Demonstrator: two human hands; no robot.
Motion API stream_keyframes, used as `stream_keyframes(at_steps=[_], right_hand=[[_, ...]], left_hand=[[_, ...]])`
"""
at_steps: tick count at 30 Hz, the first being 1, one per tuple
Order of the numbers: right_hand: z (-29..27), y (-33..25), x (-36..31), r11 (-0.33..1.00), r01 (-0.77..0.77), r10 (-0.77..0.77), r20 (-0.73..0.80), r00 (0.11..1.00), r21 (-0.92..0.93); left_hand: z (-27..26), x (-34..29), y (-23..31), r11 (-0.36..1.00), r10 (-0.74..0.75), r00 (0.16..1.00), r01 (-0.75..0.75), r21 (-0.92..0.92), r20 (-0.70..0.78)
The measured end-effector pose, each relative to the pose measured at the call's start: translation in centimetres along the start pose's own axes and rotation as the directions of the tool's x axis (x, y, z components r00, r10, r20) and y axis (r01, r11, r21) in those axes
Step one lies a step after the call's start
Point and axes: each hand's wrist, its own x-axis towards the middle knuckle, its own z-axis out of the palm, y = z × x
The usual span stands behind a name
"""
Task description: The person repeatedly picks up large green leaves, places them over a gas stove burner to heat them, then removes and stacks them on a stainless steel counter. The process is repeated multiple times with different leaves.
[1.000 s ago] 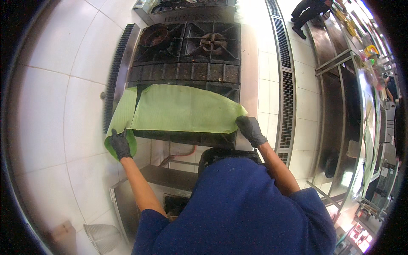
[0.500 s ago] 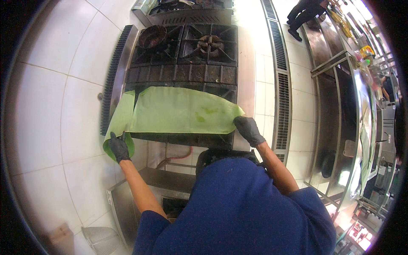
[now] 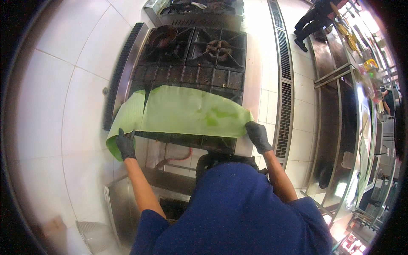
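A long pale-green banana leaf (image 3: 182,111) stretches across the front of a black gas stove (image 3: 197,74). Darker, glossy green patches show toward its right end, and a split runs down near its left end. My left hand (image 3: 126,144), in a black glove, grips the lower left part, where the leaf curls downward past the stove's edge. In a matching glove, my right hand (image 3: 258,136) pinches the right tip. The front burners beneath the leaf are mostly hidden, so I cannot see whether a flame burns there.
A dark round pan (image 3: 162,37) sits on the back left burner; the back right burner (image 3: 219,50) is bare. A floor drain grate (image 3: 284,114) runs along the right. Steel shelving (image 3: 329,123) stands farther right, with a person (image 3: 312,23) beside it at the back.
The view has shifted, so the stove appears a little farther right. Darker glossy patches on the leaf's right part have spread. Both hands keep hold of the leaf.
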Motion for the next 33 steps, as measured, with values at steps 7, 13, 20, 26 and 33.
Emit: stream_keyframes(at_steps=[7, 13, 20, 26, 33], right_hand=[[-1.0, 1.8, -1.1, 0.990, -0.074, 0.076, -0.018, 0.997, 0.117], [-2.8, 1.4, -1.9, 0.950, -0.159, 0.171, -0.021, 0.985, 0.270], [-2.7, 2.7, -2.4, 0.900, -0.334, 0.345, 0.009, 0.938, 0.281], [-2.5, 5.1, -2.9, 0.920, -0.296, 0.316, -0.038, 0.948, 0.258], [-1.8, 6.9, -2.5, 0.786, -0.417, 0.451, 0.038, 0.891, 0.457]], left_hand=[[0.3, -0.8, 0.9, 0.923, 0.078, 0.991, -0.112, 0.369, 0.107], [1.2, -1.8, 1.3, 0.770, 0.139, 0.967, -0.242, 0.590, 0.216], [2.4, -2.5, 2.2, 0.717, 0.098, 0.983, -0.178, 0.674, 0.156], [1.9, -2.1, 3.0, 0.952, -0.196, 0.975, 0.164, -0.259, -0.102], [0.5, -0.6, 5.6, 0.623, -0.251, 0.954, 0.289, -0.727, 0.164]])
